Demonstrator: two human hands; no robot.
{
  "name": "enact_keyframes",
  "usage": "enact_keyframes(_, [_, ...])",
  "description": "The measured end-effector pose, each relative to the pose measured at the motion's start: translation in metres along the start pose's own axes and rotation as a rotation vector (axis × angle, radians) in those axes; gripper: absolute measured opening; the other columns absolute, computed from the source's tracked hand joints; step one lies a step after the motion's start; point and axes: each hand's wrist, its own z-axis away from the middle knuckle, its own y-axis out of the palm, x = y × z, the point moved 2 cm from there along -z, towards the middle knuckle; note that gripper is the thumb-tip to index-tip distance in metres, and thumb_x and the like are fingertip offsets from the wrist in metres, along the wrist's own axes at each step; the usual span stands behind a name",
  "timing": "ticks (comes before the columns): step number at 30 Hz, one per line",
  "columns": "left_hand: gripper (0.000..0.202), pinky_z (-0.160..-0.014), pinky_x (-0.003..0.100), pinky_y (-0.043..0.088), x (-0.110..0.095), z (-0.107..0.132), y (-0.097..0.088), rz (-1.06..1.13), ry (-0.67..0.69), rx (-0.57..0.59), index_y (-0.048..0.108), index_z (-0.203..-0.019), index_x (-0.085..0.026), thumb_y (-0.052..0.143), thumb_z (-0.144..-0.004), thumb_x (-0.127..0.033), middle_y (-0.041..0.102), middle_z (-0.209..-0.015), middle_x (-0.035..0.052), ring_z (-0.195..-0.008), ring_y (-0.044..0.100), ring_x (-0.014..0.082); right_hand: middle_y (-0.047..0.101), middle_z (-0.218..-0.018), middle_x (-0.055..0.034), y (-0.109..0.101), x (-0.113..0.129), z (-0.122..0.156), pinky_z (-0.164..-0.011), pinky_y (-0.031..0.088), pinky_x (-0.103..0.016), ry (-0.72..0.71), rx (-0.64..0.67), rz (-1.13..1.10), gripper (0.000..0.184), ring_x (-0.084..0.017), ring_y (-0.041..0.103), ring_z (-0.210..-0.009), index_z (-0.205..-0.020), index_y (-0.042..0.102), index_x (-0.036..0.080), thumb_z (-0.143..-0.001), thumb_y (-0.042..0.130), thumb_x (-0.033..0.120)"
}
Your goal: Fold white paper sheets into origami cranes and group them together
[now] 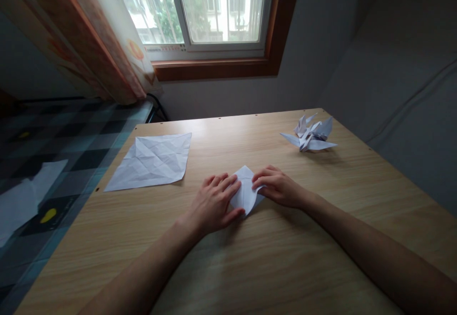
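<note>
A small folded sheet of white paper (245,189) lies on the wooden table between my hands, one corner pointing away from me. My left hand (218,201) rests flat on its left side, fingers stretched out and the thumb near the bottom corner. On the other side, my right hand (276,185) pinches the paper's right edge, and a flap there is lifted and curved. The fingers of both hands cover parts of the paper's sides.
Folded paper cranes (310,136) stand at the table's back right. A creased white sheet (153,160) lies at the left. Beyond the table (221,148) on the left is a checked cloth surface (85,143) with loose white paper (21,205). A window and curtain are behind.
</note>
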Motion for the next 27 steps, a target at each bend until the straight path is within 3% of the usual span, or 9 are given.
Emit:
enact_keyframes(5, [0.062,-0.103,0.049,0.033,0.0,-0.001,0.001,0.018,0.006,-0.008,0.054,-0.132,-0.02,0.054,-0.084,-0.06,0.054,-0.138,0.0105,-0.125,0.046,0.0325,0.069,-0.093,-0.0063,0.002,0.004,-0.005,-0.087,0.044,-0.036,0.12,-0.027,-0.028,0.013,-0.02,0.06,-0.093,-0.092,0.07,0.02,-0.089,0.058,0.017])
enact_keyframes(11, [0.049,-0.102,0.049,0.035,-0.003,-0.003,0.001,0.019,-0.024,0.005,0.054,-0.13,-0.021,0.052,-0.089,-0.048,0.055,-0.137,0.0082,-0.124,0.046,0.0319,0.068,-0.083,-0.0044,0.008,0.005,-0.011,-0.074,0.045,-0.03,0.258,-0.071,-0.057,0.013,-0.017,0.06,-0.078,-0.094,0.068,0.018,-0.084,0.06,0.015])
enact_keyframes(16, [0.048,-0.102,0.047,0.035,-0.005,-0.003,0.001,0.01,-0.024,-0.002,0.055,-0.129,-0.02,0.049,-0.091,-0.049,0.056,-0.136,0.0085,-0.124,0.046,0.031,0.067,-0.078,-0.0019,0.011,0.005,-0.019,-0.066,0.043,-0.026,0.351,-0.06,-0.088,0.01,-0.015,0.058,-0.07,-0.089,0.067,0.017,-0.079,0.066,0.016])
enact_keyframes(21, [0.056,-0.104,0.049,0.034,-0.008,-0.003,0.002,0.033,-0.046,0.001,0.054,-0.129,-0.019,0.051,-0.088,-0.057,0.055,-0.137,0.0105,-0.126,0.046,0.0329,0.067,-0.08,-0.0016,0.017,0.007,-0.021,-0.072,0.042,-0.028,0.377,-0.101,-0.024,0.01,-0.016,0.059,-0.075,-0.09,0.066,0.018,-0.079,0.067,0.017])
enact_keyframes(27, [0.057,-0.106,0.052,0.032,-0.014,-0.003,0.003,0.018,-0.074,0.011,0.054,-0.128,-0.017,0.055,-0.086,-0.055,0.053,-0.137,0.0137,-0.129,0.043,0.0356,0.065,-0.087,-0.0035,0.022,0.004,-0.019,-0.08,0.04,-0.034,0.391,-0.145,0.129,0.009,-0.019,0.057,-0.083,-0.094,0.063,0.02,-0.085,0.063,0.02])
